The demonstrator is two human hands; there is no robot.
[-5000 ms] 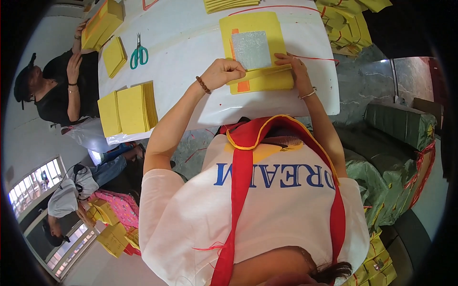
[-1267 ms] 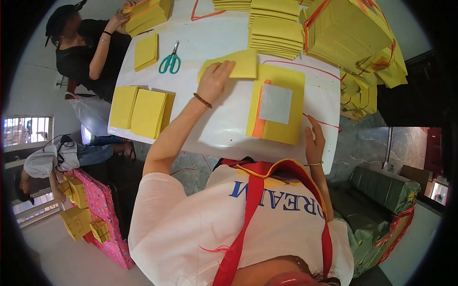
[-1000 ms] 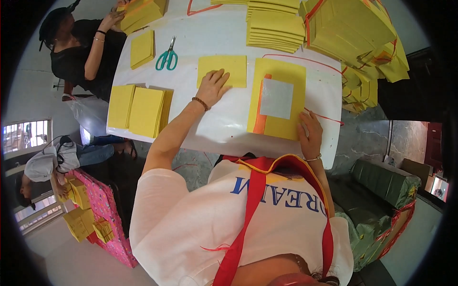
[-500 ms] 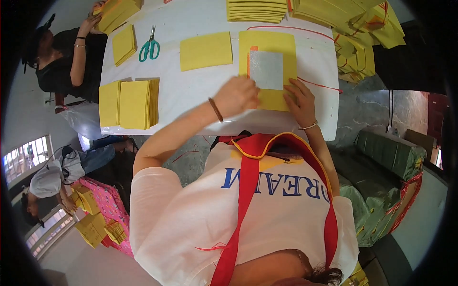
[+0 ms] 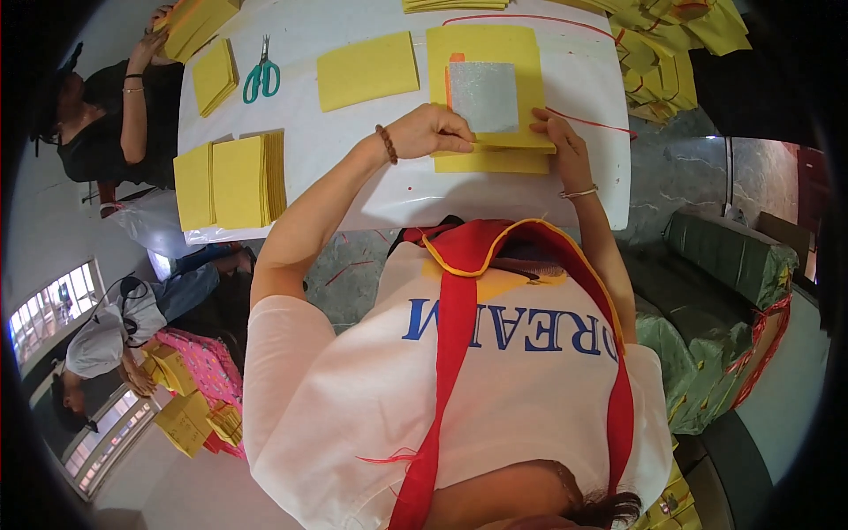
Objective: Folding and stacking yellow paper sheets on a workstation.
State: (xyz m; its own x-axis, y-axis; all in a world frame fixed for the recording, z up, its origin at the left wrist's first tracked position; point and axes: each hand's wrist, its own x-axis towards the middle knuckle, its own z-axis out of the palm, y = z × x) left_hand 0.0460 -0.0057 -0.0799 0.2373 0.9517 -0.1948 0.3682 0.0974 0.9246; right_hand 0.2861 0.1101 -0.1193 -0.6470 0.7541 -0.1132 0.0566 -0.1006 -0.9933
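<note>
A stack of yellow paper sheets (image 5: 486, 41) lies flat on the table in front of me. On it rests a silvery square (image 5: 484, 97), and an orange strip (image 5: 456, 64) shows along its left side. My left hand (image 5: 424, 132) is closed in a pinch on the left end of the top sheet's near edge. At the right end of that edge my right hand (image 5: 564, 140) pinches with thumb and fingers. Between my hands the edge is lifted off a yellow layer beneath, which shows as a band nearest me.
Green-handled scissors (image 5: 262, 79), a loose yellow sheet (image 5: 368, 71) and yellow stacks (image 5: 250, 181) lie on the white table (image 5: 353, 177). A red cord (image 5: 587, 124) runs at the right. A co-worker (image 5: 106, 115) in black handles yellow paper at the left; another person (image 5: 115, 327) is farther back.
Both hands have gripped the near edge of the yellow sheet and raised it. The table and its things now appear slightly higher in the picture.
</note>
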